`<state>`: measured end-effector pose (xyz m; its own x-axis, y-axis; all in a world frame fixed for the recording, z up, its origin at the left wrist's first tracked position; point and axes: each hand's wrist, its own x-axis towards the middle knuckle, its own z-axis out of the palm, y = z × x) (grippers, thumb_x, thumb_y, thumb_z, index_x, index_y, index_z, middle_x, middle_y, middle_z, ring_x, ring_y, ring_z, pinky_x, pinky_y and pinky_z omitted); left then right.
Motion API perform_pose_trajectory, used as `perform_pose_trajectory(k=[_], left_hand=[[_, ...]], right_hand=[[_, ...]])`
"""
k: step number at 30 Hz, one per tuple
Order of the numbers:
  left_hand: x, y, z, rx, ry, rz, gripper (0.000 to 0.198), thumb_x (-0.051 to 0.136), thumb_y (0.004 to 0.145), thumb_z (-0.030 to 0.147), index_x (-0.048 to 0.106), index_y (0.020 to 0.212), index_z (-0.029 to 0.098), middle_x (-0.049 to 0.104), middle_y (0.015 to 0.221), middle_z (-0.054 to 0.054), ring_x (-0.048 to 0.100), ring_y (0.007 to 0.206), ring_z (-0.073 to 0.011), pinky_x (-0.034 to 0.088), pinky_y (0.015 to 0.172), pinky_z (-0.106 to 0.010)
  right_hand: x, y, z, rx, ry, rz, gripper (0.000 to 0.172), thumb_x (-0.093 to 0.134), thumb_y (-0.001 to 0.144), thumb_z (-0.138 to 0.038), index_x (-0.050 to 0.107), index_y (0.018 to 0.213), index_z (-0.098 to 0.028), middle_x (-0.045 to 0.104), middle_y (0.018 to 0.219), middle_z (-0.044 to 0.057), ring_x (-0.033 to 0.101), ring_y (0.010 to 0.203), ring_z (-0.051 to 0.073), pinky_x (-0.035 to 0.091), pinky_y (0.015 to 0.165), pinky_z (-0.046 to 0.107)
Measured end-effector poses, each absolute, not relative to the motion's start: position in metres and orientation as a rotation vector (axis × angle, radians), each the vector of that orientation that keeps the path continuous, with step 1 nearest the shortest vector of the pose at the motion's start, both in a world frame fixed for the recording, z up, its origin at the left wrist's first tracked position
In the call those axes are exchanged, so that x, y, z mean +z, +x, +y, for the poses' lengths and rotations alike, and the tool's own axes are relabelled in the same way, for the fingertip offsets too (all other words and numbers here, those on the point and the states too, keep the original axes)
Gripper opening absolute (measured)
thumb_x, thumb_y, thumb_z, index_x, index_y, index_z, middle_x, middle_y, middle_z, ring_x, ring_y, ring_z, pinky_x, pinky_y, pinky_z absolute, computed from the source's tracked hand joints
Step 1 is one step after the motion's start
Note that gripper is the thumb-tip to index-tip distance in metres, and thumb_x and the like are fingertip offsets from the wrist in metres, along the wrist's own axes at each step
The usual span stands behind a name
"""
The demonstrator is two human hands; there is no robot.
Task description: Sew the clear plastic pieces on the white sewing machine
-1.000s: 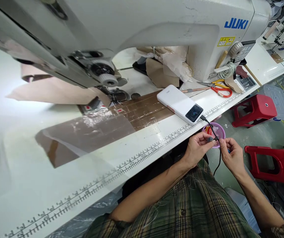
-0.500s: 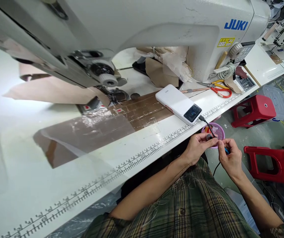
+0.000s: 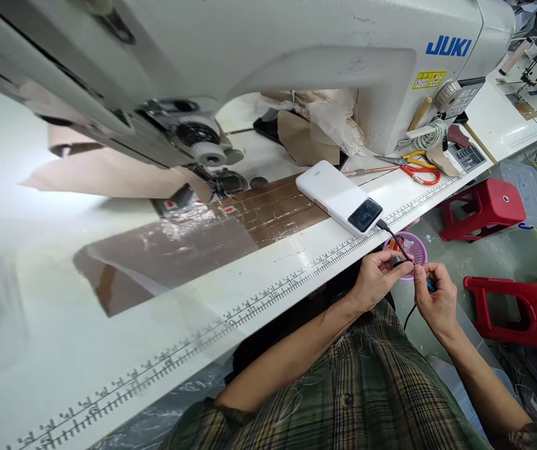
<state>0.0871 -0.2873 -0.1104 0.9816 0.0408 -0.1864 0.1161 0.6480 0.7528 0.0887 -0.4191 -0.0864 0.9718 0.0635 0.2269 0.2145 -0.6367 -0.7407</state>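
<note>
A white power bank (image 3: 327, 187) with a dark display lies at the table's front edge, and a black cable (image 3: 396, 239) is plugged into its right end. My left hand (image 3: 378, 278) is closed, pinching the cable between thumb and fingers beside a small dark grey round piece (image 3: 396, 261). Close against it, my right hand (image 3: 438, 306) is closed too, thumb and forefinger pressed together at the cable. A small blue thing (image 3: 431, 286) shows between the right fingers; its kind is mostly hidden. More black cable hangs below the hands.
A JUKI sewing machine (image 3: 315, 37) stands over the ruled white table (image 3: 230, 300). Brown sheet material (image 3: 179, 256) lies by its needle. Orange-and-yellow-handled scissors (image 3: 421, 170) rest behind the power bank. Below are a purple basket (image 3: 419, 247) and red stools (image 3: 507, 203).
The view has shifted slightly, so the machine and table appear a little further right. Both hands stay together at the cable with almost no visible movement; the grey round piece appears slightly turned.
</note>
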Motion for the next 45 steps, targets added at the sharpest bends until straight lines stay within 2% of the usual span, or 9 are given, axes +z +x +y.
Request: perform_pose_trajectory(k=[8,12,15,24,28,33,38,42,45], left_hand=[[-0.120,0.084,-0.282,-0.201,0.693,0.173,0.041,0.091,0.058,0.041,0.074,0.085,0.014,0.072,0.087,-0.003,0.067,0.072,-0.0111,0.055,0.080,-0.027],[-0.117,0.082,-0.279,-0.241,0.618,0.223,0.043,0.092,0.057,0.039,0.073,0.087,0.014,0.071,0.090,-0.002,0.067,0.072,-0.0100,0.056,0.082,-0.029],[-0.114,0.081,-0.277,-0.259,0.601,0.229,0.044,0.092,0.056,0.036,0.072,0.087,0.014,0.070,0.081,0.000,0.066,0.070,-0.0087,0.057,0.079,-0.026],[-0.110,0.080,-0.278,-0.267,0.572,0.289,0.040,0.093,0.055,0.032,0.066,0.078,0.012,0.067,0.072,0.002,0.065,0.065,-0.0081,0.055,0.074,-0.024],[-0.115,0.080,-0.281,-0.288,0.544,0.334,0.041,0.092,0.057,0.032,0.065,0.081,0.013,0.066,0.073,0.002,0.066,0.069,-0.0101,0.055,0.079,-0.026],[-0.148,0.084,-0.290,-0.142,0.870,0.484,0.033,0.079,0.072,0.038,0.061,0.090,0.016,0.064,0.079,0.001,0.063,0.068,-0.0091,0.053,0.071,-0.024],[-0.173,0.086,-0.294,-0.140,1.099,0.436,0.023,0.076,0.069,0.025,0.062,0.085,0.016,0.061,0.074,0.001,0.055,0.062,-0.0089,0.048,0.063,-0.023],[-0.173,0.085,-0.292,-0.084,1.307,0.298,0.014,0.074,0.061,0.011,0.067,0.072,0.017,0.060,0.076,0.001,0.053,0.071,-0.0123,0.048,0.074,-0.026],[-0.174,0.081,-0.290,-0.073,1.620,0.113,0.028,0.071,0.063,0.011,0.071,0.090,0.020,0.061,0.095,-0.003,0.057,0.090,-0.0191,0.049,0.086,-0.032]], right_hand=[[-0.060,0.114,-0.431,0.674,-1.639,0.021,0.059,0.048,0.076,-0.081,0.052,0.073,-0.022,0.034,0.043,-0.010,0.016,0.035,0.006,0.017,0.035,0.022],[-0.055,0.141,-0.426,0.304,-2.000,-0.203,0.055,0.037,0.090,-0.069,0.060,0.079,-0.020,0.050,0.055,-0.003,0.040,0.045,0.010,0.036,0.047,0.025],[-0.056,0.172,-0.409,-0.069,-2.337,-0.606,0.037,0.047,0.092,-0.051,0.065,0.097,-0.020,0.065,0.085,0.007,0.060,0.079,0.020,0.050,0.074,0.035],[-0.054,0.203,-0.389,-0.488,-2.359,-1.018,0.029,0.049,0.092,-0.027,0.064,0.116,-0.022,0.060,0.119,0.014,0.055,0.117,0.029,0.046,0.098,0.054],[-0.060,0.147,-0.415,-0.140,-2.190,-0.674,0.021,0.055,0.091,-0.033,0.061,0.109,-0.023,0.065,0.102,0.009,0.065,0.093,0.021,0.055,0.086,0.043],[-0.088,0.101,-0.436,0.577,-1.882,-0.222,0.043,0.072,0.078,-0.049,0.053,0.106,-0.023,0.066,0.088,0.002,0.066,0.071,0.015,0.059,0.071,0.034],[-0.105,0.120,-0.437,0.571,-1.638,0.216,0.051,0.069,0.072,-0.066,0.064,0.099,-0.024,0.069,0.100,0.006,0.067,0.091,0.020,0.061,0.076,0.037],[-0.121,0.130,-0.426,0.849,-1.544,0.269,0.062,0.087,0.048,-0.057,0.070,0.096,-0.022,0.072,0.096,0.005,0.069,0.084,0.021,0.061,0.072,0.038],[-0.137,0.126,-0.423,0.936,-1.561,0.151,0.054,0.088,0.047,-0.053,0.072,0.086,-0.018,0.074,0.086,0.007,0.070,0.079,0.023,0.060,0.072,0.038]])
